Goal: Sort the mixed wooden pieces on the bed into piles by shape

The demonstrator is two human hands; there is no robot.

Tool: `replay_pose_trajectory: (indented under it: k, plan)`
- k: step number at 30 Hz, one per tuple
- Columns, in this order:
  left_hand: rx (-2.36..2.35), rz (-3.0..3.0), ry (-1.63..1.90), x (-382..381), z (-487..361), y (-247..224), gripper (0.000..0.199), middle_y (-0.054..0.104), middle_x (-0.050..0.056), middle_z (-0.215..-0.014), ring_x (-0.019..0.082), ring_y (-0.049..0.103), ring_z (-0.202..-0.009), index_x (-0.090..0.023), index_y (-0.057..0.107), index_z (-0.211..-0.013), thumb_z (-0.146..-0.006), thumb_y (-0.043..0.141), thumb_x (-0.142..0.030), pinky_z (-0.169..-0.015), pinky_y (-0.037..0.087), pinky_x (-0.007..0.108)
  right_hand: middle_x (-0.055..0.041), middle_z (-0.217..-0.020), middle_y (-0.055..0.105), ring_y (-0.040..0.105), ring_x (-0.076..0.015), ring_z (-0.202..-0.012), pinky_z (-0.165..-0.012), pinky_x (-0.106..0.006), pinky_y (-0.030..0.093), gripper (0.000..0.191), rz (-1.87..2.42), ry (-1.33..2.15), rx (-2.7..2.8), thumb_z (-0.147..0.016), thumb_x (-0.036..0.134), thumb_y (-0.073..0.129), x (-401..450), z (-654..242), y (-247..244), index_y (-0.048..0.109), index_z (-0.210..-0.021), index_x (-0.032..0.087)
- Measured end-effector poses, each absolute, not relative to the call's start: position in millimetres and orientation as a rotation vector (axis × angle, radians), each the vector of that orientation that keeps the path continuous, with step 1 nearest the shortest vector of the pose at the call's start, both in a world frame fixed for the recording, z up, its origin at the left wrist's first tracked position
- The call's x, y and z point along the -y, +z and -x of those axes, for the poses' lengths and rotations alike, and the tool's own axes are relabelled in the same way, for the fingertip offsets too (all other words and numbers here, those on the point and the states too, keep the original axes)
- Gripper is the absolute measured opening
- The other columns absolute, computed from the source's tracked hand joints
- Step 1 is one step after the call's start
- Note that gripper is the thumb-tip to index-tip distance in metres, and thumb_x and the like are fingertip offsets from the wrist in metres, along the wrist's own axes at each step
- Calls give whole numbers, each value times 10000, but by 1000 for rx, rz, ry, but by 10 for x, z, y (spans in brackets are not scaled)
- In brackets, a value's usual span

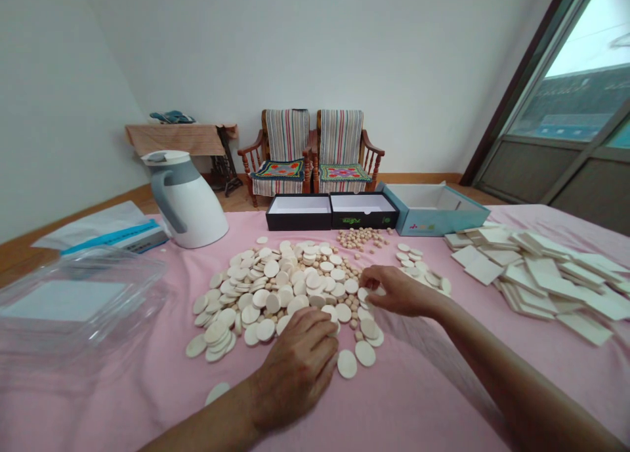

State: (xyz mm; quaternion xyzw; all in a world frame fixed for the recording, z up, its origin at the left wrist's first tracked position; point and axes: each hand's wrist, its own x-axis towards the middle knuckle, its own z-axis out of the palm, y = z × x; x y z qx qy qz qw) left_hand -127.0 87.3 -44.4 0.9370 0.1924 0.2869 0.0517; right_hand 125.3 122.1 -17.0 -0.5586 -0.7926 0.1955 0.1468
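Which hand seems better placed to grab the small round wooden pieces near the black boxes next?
Probably the right hand: it reaches farther forward, closer to those small round wooden pieces. The left hand lies nearer the body, with wooden discs between.

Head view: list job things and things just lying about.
Likely the job's:
- pale round wooden discs, near the left hand and right hand
- small round wooden beads, some among discs
- perhaps flat wooden tiles, open black boxes, open light-blue box

Apparently just lying about:
- white-and-grey jug
- clear plastic tray
- striped-covered wooden chairs
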Motion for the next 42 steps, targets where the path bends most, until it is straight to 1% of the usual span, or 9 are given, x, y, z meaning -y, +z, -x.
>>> replay_pose_trajectory:
  k: [3,6,9,18,24,28,31,37,42]
  plan:
    - [-583,-2845,872,-873,1272,-447,152,648,64,-1005,198,531,-1048,-139,622,-982,-891,502,-117,-1026,415,424,-39,-806,679,598,-139,-727,-667,-237,433,149,1525,646,2249,-769,148,542,-1288,-1268,-143,667,-849,165]
    - [-580,-2842,873,-874,1274,-449,145,647,63,-1008,198,529,-1044,-139,620,-976,-894,502,-123,-1022,417,416,-68,-832,688,605,-154,-743,-677,-248,425,199,1692,348,2138,-784,109,502,-1502,-1304,-178,680,-866,146]
    - [-584,-2841,862,-872,1274,-446,144,646,64,-1005,198,536,-1040,-145,619,-971,-889,504,-117,-1024,417,417,-107,-963,692,613,-178,-886,-762,-255,413,289,1808,111,2090,-776,48,475,-1772,-1305,-283,694,-943,136]
    - [-609,-2858,821,-869,1287,-450,137,639,63,-1026,199,535,-1059,-157,613,-973,-888,509,-130,-1036,410,425,-99,-903,688,612,-181,-866,-741,-238,398,271,2015,124,2113,-736,18,483,-2138,-1302,-485,703,-841,138]
    - [-593,-2866,805,-875,1294,-453,120,635,68,-1003,199,534,-1032,-150,607,-948,-885,507,-131,-1025,410,416,-142,-1048,640,602,-220,-942,-752,-275,406,299,2111,-183,1862,-837,116,469,-2216,-1361,-328,676,-1050,151]
    - [-589,-2875,802,-875,1293,-437,131,633,73,-1002,208,534,-1028,-155,609,-954,-892,496,-138,-1015,416,425,-95,-965,693,623,-193,-895,-746,-253,418,231,1960,38,2028,-837,185,524,-2287,-1099,-316,701,-985,169]
    - [-591,-2874,796,-874,1293,-425,130,631,77,-1003,209,533,-1028,-153,607,-948,-891,492,-129,-1004,421,427,-93,-1004,708,636,-179,-895,-754,-238,432,247,1937,157,2105,-820,187,551,-2388,-885,-380,694,-1020,169]
    - [-585,-2883,817,-876,1295,-427,121,633,73,-972,200,544,-1016,-160,603,-943,-869,516,-119,-992,434,410,-161,-996,711,649,-235,-936,-762,-272,459,280,2012,150,2133,-758,94,557,-2570,-720,-450,700,-997,118]
    - [-593,-2869,809,-873,1292,-433,130,636,84,-986,210,542,-1025,-153,606,-934,-879,494,-118,-992,435,422,-143,-959,722,657,-225,-910,-779,-274,463,266,2006,147,2153,-739,80,561,-2565,-696,-425,727,-936,147]
